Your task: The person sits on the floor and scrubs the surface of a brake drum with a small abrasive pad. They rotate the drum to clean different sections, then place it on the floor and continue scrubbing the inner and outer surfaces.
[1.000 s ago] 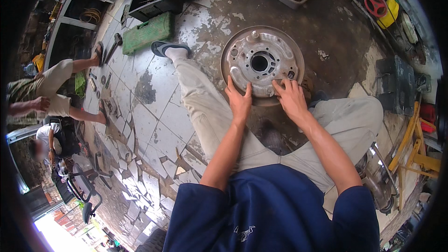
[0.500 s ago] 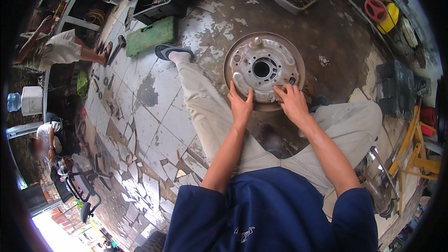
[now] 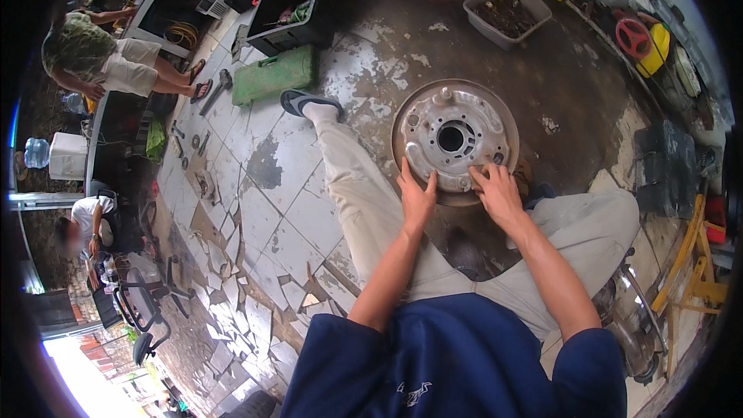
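A round metal brake backing plate (image 3: 453, 138) with a centre hole lies flat on the dirty floor between my legs. My left hand (image 3: 416, 197) rests on its near left rim, fingers spread over the edge. My right hand (image 3: 498, 193) presses on the near right part of the plate, fingertips at a small fitting there. Neither hand lifts anything. I sit on the floor with my left leg stretched out toward a sandal (image 3: 308, 101).
A green metal toolbox (image 3: 275, 75) and a black crate (image 3: 294, 9) stand beyond my foot. A grey tub (image 3: 507, 11) of parts sits at the back. Two other people (image 3: 108, 58) (image 3: 89, 224) are at the left. Cracked tiles cover the floor; a yellow stand (image 3: 693, 263) is at right.
The view has tilted, so the plate sits lower and farther right in the picture. My hands stay on its near rim. The person at the far left has stood up and moved back.
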`<state>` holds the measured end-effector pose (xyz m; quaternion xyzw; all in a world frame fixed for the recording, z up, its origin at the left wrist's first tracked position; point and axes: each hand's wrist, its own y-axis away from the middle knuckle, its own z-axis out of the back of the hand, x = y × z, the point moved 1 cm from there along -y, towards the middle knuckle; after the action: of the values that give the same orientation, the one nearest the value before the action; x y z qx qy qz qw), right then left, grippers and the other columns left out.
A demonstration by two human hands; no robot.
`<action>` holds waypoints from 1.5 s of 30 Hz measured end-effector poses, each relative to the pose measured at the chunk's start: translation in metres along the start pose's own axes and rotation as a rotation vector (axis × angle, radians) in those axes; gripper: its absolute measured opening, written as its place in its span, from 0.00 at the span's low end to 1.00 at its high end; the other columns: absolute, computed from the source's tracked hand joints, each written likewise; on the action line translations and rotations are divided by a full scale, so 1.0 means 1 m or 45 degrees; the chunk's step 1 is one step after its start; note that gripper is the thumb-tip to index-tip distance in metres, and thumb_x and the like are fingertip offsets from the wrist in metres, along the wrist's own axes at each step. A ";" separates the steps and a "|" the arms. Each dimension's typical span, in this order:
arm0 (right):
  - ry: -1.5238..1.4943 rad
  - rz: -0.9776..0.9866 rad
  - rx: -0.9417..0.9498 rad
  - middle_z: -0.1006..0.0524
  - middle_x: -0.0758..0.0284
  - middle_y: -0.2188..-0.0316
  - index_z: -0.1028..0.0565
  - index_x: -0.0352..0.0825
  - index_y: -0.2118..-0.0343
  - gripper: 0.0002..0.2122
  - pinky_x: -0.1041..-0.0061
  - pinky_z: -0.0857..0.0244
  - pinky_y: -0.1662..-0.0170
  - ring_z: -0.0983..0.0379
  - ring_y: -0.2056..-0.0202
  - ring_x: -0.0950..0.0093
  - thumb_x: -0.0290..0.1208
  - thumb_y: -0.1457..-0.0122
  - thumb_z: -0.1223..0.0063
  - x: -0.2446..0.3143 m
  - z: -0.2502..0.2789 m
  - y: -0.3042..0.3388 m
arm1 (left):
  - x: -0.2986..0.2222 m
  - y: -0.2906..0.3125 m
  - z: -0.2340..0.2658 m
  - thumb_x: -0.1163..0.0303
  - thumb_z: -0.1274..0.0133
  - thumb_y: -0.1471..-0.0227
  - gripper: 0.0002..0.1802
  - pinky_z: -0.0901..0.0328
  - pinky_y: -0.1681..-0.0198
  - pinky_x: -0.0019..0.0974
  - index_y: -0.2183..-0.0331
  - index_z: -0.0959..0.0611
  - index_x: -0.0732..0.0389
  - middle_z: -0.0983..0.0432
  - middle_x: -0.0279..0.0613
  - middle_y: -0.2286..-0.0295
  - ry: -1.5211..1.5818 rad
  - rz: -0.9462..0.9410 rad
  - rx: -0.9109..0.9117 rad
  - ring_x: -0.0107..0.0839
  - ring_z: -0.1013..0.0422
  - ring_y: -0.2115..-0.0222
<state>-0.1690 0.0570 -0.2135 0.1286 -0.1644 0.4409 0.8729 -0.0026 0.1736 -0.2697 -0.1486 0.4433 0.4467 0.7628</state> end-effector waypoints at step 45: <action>0.092 0.090 -0.231 0.30 0.63 0.48 0.27 0.34 0.48 0.20 0.61 0.40 0.46 0.36 0.46 0.64 0.24 0.46 0.51 -0.007 -0.004 -0.008 | 0.000 -0.013 -0.007 0.62 0.49 0.42 0.27 0.54 0.38 0.66 0.42 0.28 0.54 0.46 0.55 0.38 -0.572 -0.631 -0.157 0.53 0.48 0.37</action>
<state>-0.1656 0.0488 -0.2205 0.0271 -0.1767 0.4591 0.8702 0.0045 0.1619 -0.2755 -0.1954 0.1866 0.2955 0.9163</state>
